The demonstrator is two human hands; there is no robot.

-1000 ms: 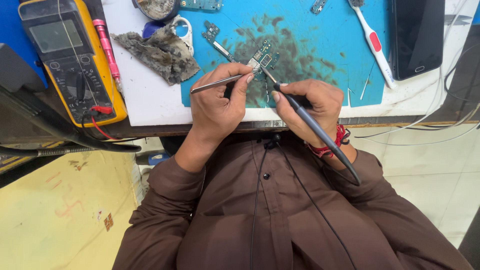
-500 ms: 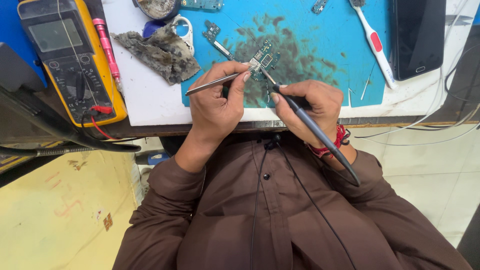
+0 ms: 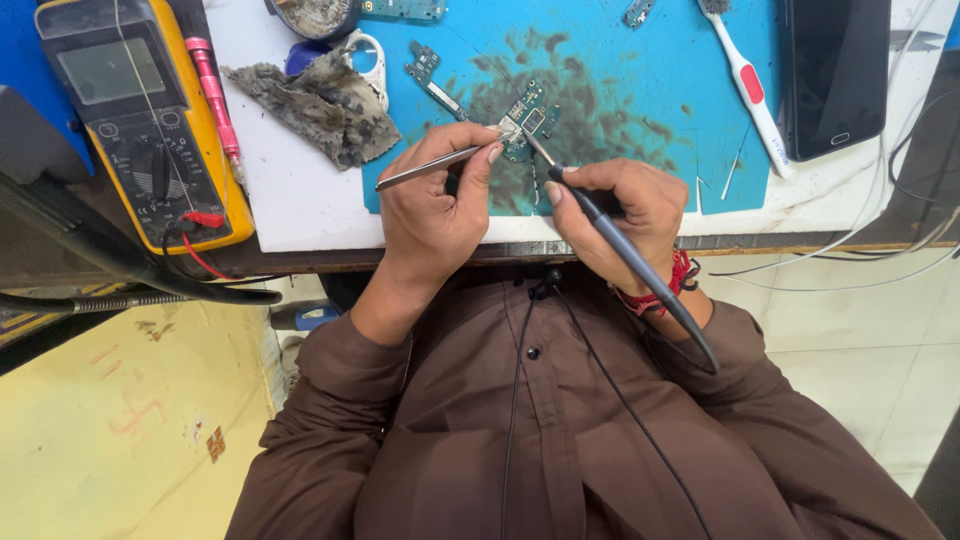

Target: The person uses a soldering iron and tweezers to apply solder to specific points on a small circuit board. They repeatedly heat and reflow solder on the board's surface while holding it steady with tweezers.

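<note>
Electronics repair bench: multimeter [image 3: 140,120], circuit board [image 3: 527,118].

Bright, even light, soft shadows, sharp focus; edges perhaps slightly stretched.

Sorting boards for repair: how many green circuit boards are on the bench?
4. One circuit board at the tool tips, a small one to its upper left, and two cut off at the top edge. More may lie out of frame.
</note>
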